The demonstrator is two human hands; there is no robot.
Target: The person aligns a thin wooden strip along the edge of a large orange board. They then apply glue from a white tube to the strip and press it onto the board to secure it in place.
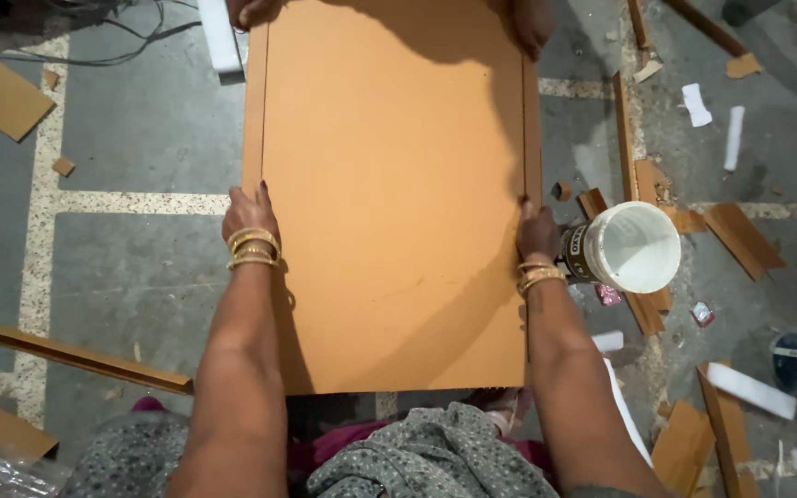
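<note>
A large orange-brown board (394,184) lies on the grey floor in front of me, with a narrow strip along each long side. My left hand (249,214) presses on the left edge strip about halfway up. My right hand (537,231) grips the right edge at the same height. Both wrists carry gold bangles. At the far end, another person's two hands (251,11) hold the board's top corners.
A white plastic bucket (634,247) stands right beside my right hand. Wood offcuts (740,240) and white strips (735,136) litter the floor at right. A long wooden strip (85,358) lies at lower left, a board piece (0,96) at upper left, cables at the top.
</note>
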